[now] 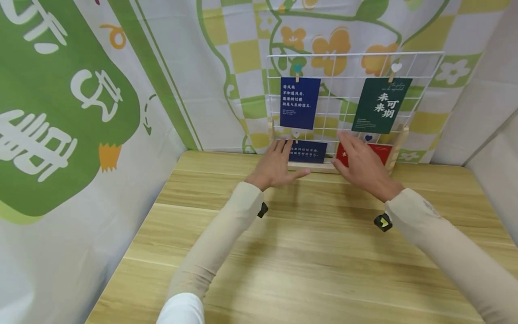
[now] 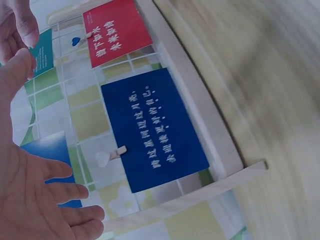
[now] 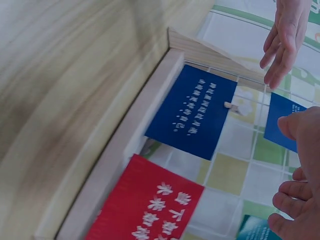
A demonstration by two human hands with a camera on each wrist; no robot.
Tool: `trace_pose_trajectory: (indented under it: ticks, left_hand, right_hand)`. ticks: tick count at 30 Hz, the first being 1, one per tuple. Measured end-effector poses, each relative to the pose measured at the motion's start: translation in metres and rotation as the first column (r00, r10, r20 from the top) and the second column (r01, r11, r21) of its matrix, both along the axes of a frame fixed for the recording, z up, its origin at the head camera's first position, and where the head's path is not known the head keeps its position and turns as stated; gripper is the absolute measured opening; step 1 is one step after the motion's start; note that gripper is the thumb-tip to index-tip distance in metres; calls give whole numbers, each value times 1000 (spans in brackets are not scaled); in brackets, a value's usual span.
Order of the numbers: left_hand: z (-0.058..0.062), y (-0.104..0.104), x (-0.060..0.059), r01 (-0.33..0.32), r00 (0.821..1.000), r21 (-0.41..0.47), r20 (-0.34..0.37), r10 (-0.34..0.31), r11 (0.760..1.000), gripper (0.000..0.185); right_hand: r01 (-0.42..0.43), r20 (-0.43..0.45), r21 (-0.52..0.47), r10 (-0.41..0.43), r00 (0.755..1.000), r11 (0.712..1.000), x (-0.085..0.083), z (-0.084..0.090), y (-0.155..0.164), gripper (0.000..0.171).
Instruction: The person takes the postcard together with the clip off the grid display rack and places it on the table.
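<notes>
A white wire grid rack [image 1: 344, 55] with a wooden base [image 1: 319, 168] stands at the table's back. Small heart-topped clothespins hold cards on it: a tall blue card [image 1: 299, 103] upper left, a green card [image 1: 382, 105] upper right, a wide blue card [image 2: 155, 130] lower left and a red card [image 2: 117, 32] lower right. My left hand [image 1: 276, 166], fingers spread and empty, is in front of the wide blue card's left end. My right hand [image 1: 360, 164] holds nothing either; it hovers before the red card and partly hides it in the head view.
The wood-grain table [image 1: 315, 261] stretches toward me. Behind the rack hangs a patterned cloth [image 1: 243, 54], with a green printed cloth [image 1: 48, 112] along the left side. A wrist camera [image 1: 383, 222] sits under my right sleeve.
</notes>
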State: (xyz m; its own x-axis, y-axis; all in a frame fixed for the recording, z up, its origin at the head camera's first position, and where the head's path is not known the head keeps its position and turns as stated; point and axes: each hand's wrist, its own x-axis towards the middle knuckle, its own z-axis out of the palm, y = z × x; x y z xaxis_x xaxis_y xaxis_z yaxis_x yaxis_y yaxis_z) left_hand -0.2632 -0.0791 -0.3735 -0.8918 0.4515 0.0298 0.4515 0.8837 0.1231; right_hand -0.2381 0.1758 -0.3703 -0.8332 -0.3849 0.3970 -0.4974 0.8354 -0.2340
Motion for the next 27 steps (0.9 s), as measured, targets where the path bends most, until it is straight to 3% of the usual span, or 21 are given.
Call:
trace_pose_trajectory:
  ticks: [7, 10, 17, 27]
  left_hand:
    - [12, -2, -4, -15, 1000, 73, 18, 14, 997, 109]
    - [16, -2, -5, -30, 999, 97, 37, 26, 995, 109]
    - [29, -7, -11, -55, 998, 156, 52, 48, 986, 114]
    - [45, -16, -19, -83, 994, 160, 86, 70, 984, 114]
  right_hand:
    - [-1, -9, -17, 1, 1000, 1000, -8, 23, -12, 76]
    - [2, 28, -46, -1, 1000, 999, -11, 33, -18, 72]
    - [14, 11, -130, -12, 1000, 991, -21, 57, -31, 63]
    - [25, 29, -146, -21, 999, 989, -25, 77, -40, 60]
